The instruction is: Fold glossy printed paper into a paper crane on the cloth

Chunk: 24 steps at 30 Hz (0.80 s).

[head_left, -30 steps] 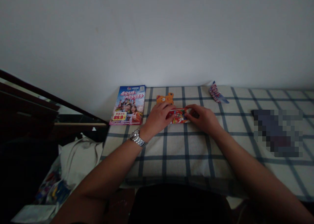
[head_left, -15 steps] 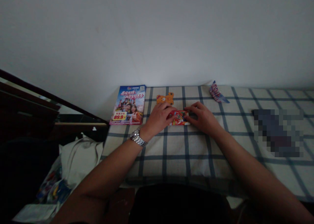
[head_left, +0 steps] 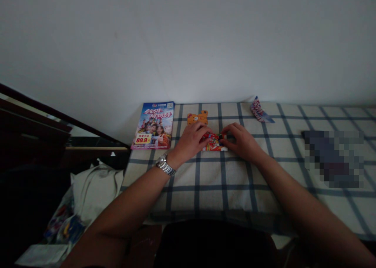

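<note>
Between my hands lies a small red printed piece of paper (head_left: 214, 145), with colourful pictures on it. My left hand (head_left: 194, 138) pinches its left end between thumb and fingers; a silver watch (head_left: 166, 165) is on that wrist. At the paper's right end, my right hand (head_left: 239, 141) is closed on the upper corner with thumb and forefinger. Part of the paper is hidden under the fingers. Just beyond my left hand rests an orange bear-shaped cutout (head_left: 198, 117), its lower part covered by the hand.
A stack of blue and pink flyers (head_left: 154, 125) lies at the left on the checked cloth (head_left: 188, 197). Near the wall stands a folded piece of printed paper (head_left: 260, 112). A dark pixelated object (head_left: 326, 154) is at the right. A white bag (head_left: 94, 189) sits lower left.
The upper edge of the red paper has shifted and looks bent between my hands. My right hand has moved very slightly towards me. Other things have stayed put.
</note>
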Each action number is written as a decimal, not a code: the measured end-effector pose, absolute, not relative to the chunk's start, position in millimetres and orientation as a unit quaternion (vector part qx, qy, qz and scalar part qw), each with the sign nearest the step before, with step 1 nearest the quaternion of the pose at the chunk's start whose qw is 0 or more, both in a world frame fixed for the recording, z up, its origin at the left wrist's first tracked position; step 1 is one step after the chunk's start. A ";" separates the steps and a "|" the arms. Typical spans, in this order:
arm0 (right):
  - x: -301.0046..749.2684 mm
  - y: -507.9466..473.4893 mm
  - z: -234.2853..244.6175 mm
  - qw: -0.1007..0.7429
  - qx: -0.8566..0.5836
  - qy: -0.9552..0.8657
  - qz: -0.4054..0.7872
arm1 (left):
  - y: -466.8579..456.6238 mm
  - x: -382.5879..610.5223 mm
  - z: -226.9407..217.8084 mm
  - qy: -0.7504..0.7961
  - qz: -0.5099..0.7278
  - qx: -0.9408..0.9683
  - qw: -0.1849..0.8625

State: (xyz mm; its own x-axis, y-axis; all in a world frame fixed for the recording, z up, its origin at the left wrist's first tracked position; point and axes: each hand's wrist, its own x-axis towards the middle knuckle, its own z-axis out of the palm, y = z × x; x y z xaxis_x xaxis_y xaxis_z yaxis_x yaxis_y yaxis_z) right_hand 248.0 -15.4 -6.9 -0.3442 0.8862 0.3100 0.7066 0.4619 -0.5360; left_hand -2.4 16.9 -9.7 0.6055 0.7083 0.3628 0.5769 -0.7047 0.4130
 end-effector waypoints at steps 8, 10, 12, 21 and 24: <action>247.9 -18.3 -5.4 0.301 -0.505 -0.780 0.214 | 17.0 -3.4 -4.7 0.351 0.265 0.880 0.180; 247.6 -19.6 -4.7 0.316 -0.509 -0.758 0.256 | 15.6 -3.3 -2.6 0.349 0.285 0.868 0.206; 247.3 -20.9 -4.3 0.330 -0.509 -0.739 0.293 | 14.3 -3.3 -0.9 0.343 0.303 0.859 0.228; 246.7 -20.9 -8.2 0.395 -0.493 -0.702 0.329 | 13.9 -1.5 -1.7 0.340 0.341 0.828 0.286; 246.5 -20.8 -8.0 0.405 -0.492 -0.695 0.334 | 14.1 -1.2 -3.2 0.347 0.340 0.824 0.291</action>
State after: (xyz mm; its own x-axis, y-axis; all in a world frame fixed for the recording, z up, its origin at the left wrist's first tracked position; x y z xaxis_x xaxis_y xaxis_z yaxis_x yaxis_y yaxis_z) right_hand 246.5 -20.8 -8.0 -0.1876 0.9539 0.2343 0.4128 0.2930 -0.8624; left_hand -1.2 14.1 -3.2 0.5273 0.7698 0.3596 0.3741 -0.5903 0.7152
